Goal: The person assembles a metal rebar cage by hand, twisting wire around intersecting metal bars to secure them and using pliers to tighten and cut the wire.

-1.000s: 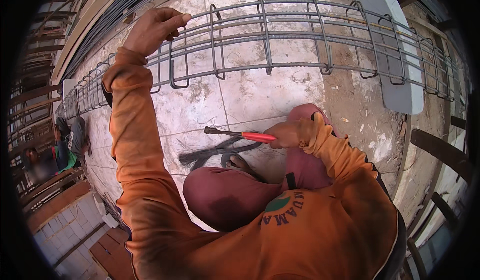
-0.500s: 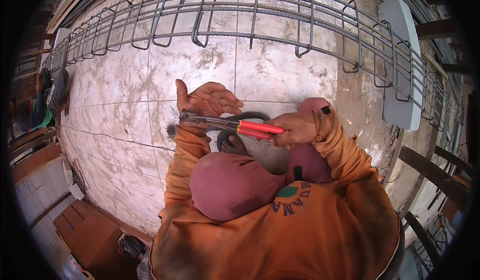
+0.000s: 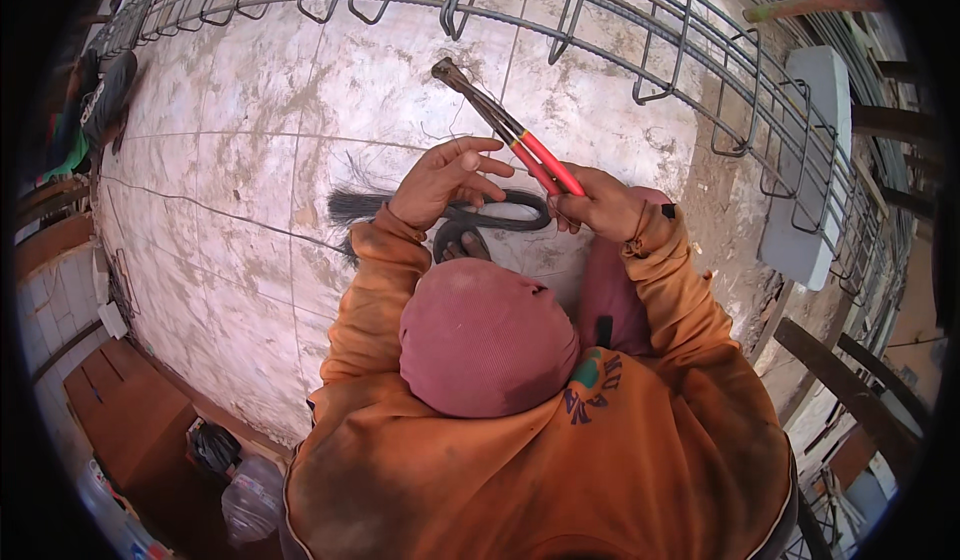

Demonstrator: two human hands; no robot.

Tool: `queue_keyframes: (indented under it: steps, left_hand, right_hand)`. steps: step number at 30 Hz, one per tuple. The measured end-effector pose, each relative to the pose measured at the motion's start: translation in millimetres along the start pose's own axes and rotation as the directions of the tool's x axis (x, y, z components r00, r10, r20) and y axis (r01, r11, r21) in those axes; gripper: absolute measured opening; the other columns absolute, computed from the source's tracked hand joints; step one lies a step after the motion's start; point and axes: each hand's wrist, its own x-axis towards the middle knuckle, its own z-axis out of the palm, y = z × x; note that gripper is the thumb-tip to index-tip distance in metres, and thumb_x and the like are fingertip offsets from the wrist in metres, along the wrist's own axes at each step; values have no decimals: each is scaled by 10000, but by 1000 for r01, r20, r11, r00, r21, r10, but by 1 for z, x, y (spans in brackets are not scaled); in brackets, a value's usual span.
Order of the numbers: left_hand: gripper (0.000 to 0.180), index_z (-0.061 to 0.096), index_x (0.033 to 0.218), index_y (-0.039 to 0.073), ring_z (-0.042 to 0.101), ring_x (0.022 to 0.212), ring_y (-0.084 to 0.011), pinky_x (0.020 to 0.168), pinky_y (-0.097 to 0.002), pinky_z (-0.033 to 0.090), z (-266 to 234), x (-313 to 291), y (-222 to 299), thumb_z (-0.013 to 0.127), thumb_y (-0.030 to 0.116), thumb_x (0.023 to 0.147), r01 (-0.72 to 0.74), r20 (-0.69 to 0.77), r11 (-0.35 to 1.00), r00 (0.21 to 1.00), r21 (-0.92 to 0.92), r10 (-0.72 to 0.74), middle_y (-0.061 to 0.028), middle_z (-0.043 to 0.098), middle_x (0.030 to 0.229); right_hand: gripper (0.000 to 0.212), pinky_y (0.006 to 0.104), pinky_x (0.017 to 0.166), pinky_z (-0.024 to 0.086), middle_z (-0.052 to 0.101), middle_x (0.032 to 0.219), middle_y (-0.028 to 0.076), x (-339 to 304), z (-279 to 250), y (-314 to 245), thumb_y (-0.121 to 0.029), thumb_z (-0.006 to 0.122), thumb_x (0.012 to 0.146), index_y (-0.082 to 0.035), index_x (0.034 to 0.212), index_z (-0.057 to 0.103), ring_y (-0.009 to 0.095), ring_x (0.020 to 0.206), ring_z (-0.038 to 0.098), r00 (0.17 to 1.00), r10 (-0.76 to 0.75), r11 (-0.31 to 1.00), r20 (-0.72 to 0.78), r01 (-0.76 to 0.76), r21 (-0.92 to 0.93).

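Long-nosed steel pincers with red handles (image 3: 538,165) are held in my right hand (image 3: 605,203), its fingers wrapped round the handle ends. Their jaws (image 3: 449,72) point away from me and a little left, above the floor. My left hand (image 3: 447,182) is raised just left of the handles, fingers bent and apart, gripping nothing I can see. Thin wire strands show faintly near its fingertips. Beneath that hand a bundle of dark tie wire (image 3: 360,207) lies on the floor. Its looped end reaches right, beside my sandaled foot (image 3: 464,244).
A long rebar cage (image 3: 640,70) with square stirrups spans the far side. Its right part passes by a pale block (image 3: 808,190). Dark bars (image 3: 850,385) stand at the right. A brown board (image 3: 130,400) and a plastic bag (image 3: 252,500) lie lower left; another person's foot (image 3: 110,95) shows far left.
The pincers have swung from lying across my left wrist to pointing away from me. My left hand has turned inward, its fingers now bent. The view has shifted slightly.
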Motion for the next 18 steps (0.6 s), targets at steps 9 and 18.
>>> queue_keyframes:
  steps: [9, 18]
  left_hand:
    - [357, 598, 972, -17, 577, 516, -123, 454, -200, 420, 28, 19, -4, 549, 336, 934, 131, -193, 991, 973, -5, -130, -108, 669, 765]
    - [292, 576, 997, -32, 286, 406, -55, 393, -214, 248, -60, -41, -1, 460, 236, 979, -77, -521, 986, 853, -150, -13, 36, 346, 508]
  right_hand:
    - [641, 411, 769, 490, 514, 1062, 200, 14, 42, -10, -61, 589, 801, -96, 1399, 363, 334, 900, 586, 929, -165, 717, -330, -117, -687]
    - [674, 385, 802, 460, 496, 986, 179, -1, -10, 23, -197, 660, 830, -112, 1420, 345, 344, 884, 541, 964, -152, 650, -220, -70, -757]
